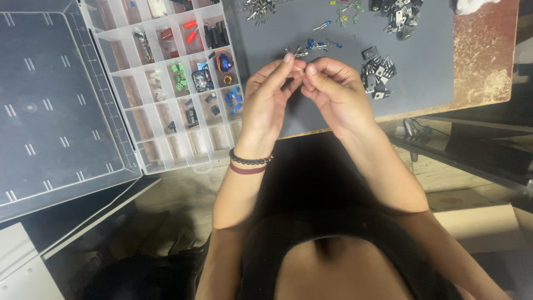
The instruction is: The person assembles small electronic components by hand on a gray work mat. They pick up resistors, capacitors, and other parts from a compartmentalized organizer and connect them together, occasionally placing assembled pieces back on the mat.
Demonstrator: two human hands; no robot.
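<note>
Sorting looks only partly done: loose heaps of small parts lie on the grey mat (422, 61), the nearest being the blue parts (316, 44) just beyond the fingertips. The left hand (266, 97) and right hand (338, 91) meet over the mat's near edge, both pinched narrow on one tiny metal-legged component (300, 68). Left of the mat lies the clear compartment box (166, 89), lid open, several front cells bare; no label is legible.

Worn wooden table (483, 61) with grey mat (427, 50), clear compartment box (166, 83), open lid (50, 105).
</note>
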